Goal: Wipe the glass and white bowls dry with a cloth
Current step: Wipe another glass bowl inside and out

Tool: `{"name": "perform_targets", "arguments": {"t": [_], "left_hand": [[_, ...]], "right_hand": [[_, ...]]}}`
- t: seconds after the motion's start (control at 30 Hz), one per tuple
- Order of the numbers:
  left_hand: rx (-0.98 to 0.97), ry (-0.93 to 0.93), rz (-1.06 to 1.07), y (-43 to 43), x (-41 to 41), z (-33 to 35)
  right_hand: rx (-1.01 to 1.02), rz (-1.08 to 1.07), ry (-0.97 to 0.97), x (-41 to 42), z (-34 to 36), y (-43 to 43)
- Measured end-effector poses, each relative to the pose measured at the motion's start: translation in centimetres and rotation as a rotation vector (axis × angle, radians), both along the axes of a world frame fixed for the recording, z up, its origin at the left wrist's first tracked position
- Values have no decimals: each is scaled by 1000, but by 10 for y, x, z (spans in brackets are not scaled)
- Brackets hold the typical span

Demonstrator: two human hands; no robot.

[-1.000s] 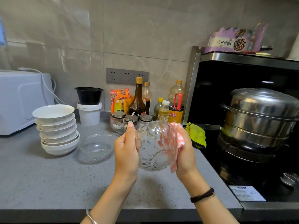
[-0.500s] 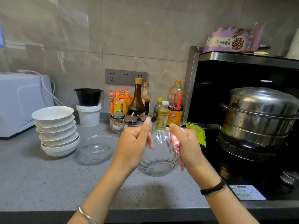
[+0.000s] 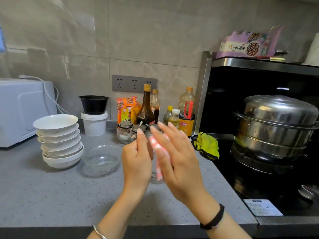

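My left hand [image 3: 136, 161] grips a clear cut-glass bowl [image 3: 155, 181] above the counter; only the bowl's bottom shows between my hands. My right hand [image 3: 179, 161], fingers stretched flat, presses a pink-and-white cloth [image 3: 158, 159] against the bowl. A second glass bowl [image 3: 101, 159] sits upright on the counter to the left. Further left stands a stack of several white bowls [image 3: 60, 140].
A steel steamer pot [image 3: 276, 128] sits on the black stove [image 3: 259, 187] at right, with a yellow-green cloth [image 3: 207, 145] at its edge. Sauce bottles [image 3: 146, 107], lidded jars [image 3: 126, 130] and a white tub [image 3: 94, 123] line the wall. A white appliance [image 3: 20, 109] stands far left.
The held bowl has turned and is now mostly hidden behind my hands. My right hand has swept the cloth across it, and its fingers have opened flat.
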State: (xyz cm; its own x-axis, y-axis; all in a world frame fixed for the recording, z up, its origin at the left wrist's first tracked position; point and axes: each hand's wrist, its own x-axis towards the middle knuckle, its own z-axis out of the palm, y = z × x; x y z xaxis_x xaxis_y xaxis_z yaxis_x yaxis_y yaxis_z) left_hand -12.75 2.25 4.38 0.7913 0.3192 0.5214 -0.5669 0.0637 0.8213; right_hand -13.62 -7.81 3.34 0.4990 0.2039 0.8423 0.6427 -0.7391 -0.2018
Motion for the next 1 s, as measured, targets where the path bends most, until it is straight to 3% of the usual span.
{"name": "perform_targets", "arguments": {"t": [0.07, 0.13, 0.2, 0.3, 0.37, 0.53, 0.73, 0.83, 1.0], "left_hand": [[-16, 18, 30, 2, 0, 2], [-24, 29, 49, 4, 1, 3], [-28, 37, 46, 4, 2, 1], [-28, 32, 33, 2, 1, -2], [-23, 27, 29, 2, 0, -4], [-30, 29, 34, 5, 3, -2], [17, 25, -25, -1, 4, -9], [6, 38, -6, -1, 2, -7], [-116, 115, -21, 6, 1, -7]], "right_hand": [[251, 116, 142, 6, -1, -11], [374, 146, 211, 6, -5, -12], [329, 140, 195, 0, -8, -2], [48, -24, 1, -4, -10, 11], [-3, -33, -28, -1, -9, 10], [401, 172, 218, 9, -7, -2], [-22, -81, -60, 1, -7, 11], [146, 15, 46, 6, -2, 4], [719, 328, 404, 7, 6, -4]]}}
